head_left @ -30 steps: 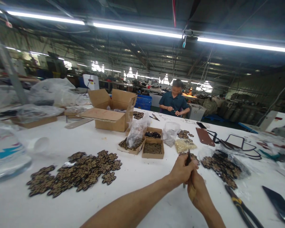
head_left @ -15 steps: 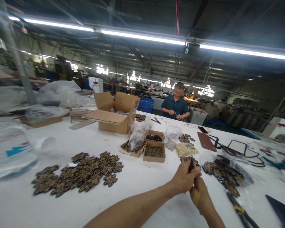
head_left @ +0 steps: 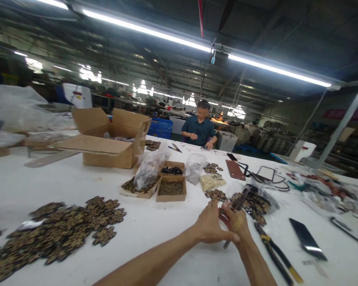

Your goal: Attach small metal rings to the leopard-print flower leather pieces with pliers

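While the right hand (head_left: 238,221) is clamping its fingers around a dark plier-like metal tool (head_left: 241,200) above the white table (head_left: 164,222), near and right of center, the left hand (head_left: 209,225) is hovering close beside it, thumb stretching apart from the other fingers; whether their tips are pinching anything I cannot tell. Yellow-and-black-handled pliers (head_left: 267,242) and a smartphone (head_left: 306,236) are lying near right, flower-shaped patches (head_left: 74,224) are spreading near left, and a cardboard tray of brass-colored studs (head_left: 171,188) is standing farther off.
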The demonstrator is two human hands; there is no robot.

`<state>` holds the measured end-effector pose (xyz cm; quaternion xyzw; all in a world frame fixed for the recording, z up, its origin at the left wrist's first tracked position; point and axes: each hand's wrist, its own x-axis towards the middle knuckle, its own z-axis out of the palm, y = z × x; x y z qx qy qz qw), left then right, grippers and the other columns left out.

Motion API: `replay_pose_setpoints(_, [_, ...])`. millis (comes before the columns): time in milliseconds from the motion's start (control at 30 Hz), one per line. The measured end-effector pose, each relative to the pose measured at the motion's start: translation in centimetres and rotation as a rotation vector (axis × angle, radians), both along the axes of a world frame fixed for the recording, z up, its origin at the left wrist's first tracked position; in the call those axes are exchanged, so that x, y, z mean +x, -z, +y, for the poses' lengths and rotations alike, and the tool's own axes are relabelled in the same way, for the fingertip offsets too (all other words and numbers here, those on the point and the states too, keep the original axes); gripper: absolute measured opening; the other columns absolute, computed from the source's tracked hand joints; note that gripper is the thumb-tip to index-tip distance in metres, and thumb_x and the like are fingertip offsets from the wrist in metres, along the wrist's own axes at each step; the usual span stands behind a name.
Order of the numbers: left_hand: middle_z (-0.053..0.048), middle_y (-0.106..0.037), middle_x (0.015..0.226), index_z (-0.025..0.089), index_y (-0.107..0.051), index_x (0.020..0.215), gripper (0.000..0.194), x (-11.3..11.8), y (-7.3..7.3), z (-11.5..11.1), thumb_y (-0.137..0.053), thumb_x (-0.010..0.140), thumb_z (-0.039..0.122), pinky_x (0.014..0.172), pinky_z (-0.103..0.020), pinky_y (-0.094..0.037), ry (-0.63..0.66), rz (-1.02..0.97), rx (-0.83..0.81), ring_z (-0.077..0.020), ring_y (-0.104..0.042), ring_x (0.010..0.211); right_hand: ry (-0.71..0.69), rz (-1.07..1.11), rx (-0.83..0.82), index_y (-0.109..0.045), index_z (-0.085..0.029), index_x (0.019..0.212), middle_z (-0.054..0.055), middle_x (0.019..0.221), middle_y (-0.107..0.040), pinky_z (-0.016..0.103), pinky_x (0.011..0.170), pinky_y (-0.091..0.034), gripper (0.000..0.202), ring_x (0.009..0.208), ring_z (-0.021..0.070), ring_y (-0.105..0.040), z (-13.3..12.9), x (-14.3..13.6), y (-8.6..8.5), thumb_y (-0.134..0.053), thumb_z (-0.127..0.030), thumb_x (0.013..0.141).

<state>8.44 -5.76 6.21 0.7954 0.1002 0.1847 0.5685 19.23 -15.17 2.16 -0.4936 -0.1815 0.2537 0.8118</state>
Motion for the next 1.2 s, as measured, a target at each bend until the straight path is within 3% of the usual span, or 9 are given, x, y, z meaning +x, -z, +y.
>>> replay_pose_setpoints(67, [-0.02,-0.053,0.122,0.013,-0.055,0.126,0.113,0.3,1.0,-0.3,-0.093,0.029,0.055,0.102,-0.054,-0.037,-0.033,0.145,0.27,-0.046,-0.047,0.118,0.003,0.068,0.1,-0.062,-0.018,0.089,0.001,0.081,-0.069,0.04,0.078,-0.057,0.046,0.077,0.0202,-0.069,-0.1,0.7,-0.5,-0.091,-0.043,0.063])
replay_pose_setpoints(133, [-0.021,-0.054,0.121,0.012,-0.053,0.128,0.111,0.7,2.1,-0.8,-0.089,0.034,0.058,0.099,-0.055,-0.038,-0.056,0.215,0.441,-0.0455,-0.049,0.115,-0.003,0.106,0.169,-0.061,-0.018,0.088,0.0,0.081,-0.069,0.04,0.08,-0.057,0.043,0.076,0.019,-0.069,0.1,0.9,-0.5,-0.09,-0.04,0.065])
replay_pose_setpoints(333, [-0.02,-0.055,0.113,0.01,-0.054,0.115,0.074,1.1,4.7,-1.5,-0.076,0.046,0.024,0.089,-0.046,-0.041,-0.277,0.334,0.606,-0.038,-0.053,0.104,-0.015,0.211,0.258,-0.062,-0.02,0.086,-0.001,0.079,-0.07,0.038,0.08,-0.057,0.039,0.081,0.0209,-0.07,2.1,-0.5,2.5,-0.091,-0.03,0.062])
replay_pose_setpoints(533, [-0.019,-0.054,0.115,0.012,-0.052,0.117,0.066,1.1,5.8,-1.7,-0.068,0.058,0.033,0.091,-0.046,-0.036,-0.33,0.421,0.759,-0.0351,-0.049,0.106,-0.011,0.294,0.253,-0.062,-0.02,0.077,0.0,0.074,-0.071,0.037,0.074,-0.057,0.038,0.079,0.0232,-0.071,3.7,-0.8,5.4,-0.093,-0.027,0.055])
replay_pose_setpoints(733, [-0.019,-0.054,0.111,0.01,-0.052,0.118,0.067,1.4,6.6,-1.6,-0.066,0.059,0.038,0.092,-0.049,-0.034,-0.324,0.37,0.849,-0.0343,-0.048,0.101,0.024,0.351,0.264,-0.059,-0.021,0.077,-0.002,0.071,-0.07,0.037,0.073,-0.057,0.039,0.076,0.0216,-0.071,3.8,0.1,6.3,-0.092,-0.019,0.055])
replay_pose_setpoints(1200, [-0.017,-0.055,0.109,0.011,-0.052,0.117,0.068,1.3,7.3,-1.4,-0.066,0.053,0.031,0.09,-0.047,-0.034,-0.365,0.359,0.85,-0.0331,-0.049,0.099,0.056,0.356,0.255,-0.055,-0.021,0.079,-0.003,0.066,-0.068,0.035,0.064,-0.056,0.046,0.068,0.0208,-0.069,4.2,-0.1,6.2,-0.092,-0.013,0.053])
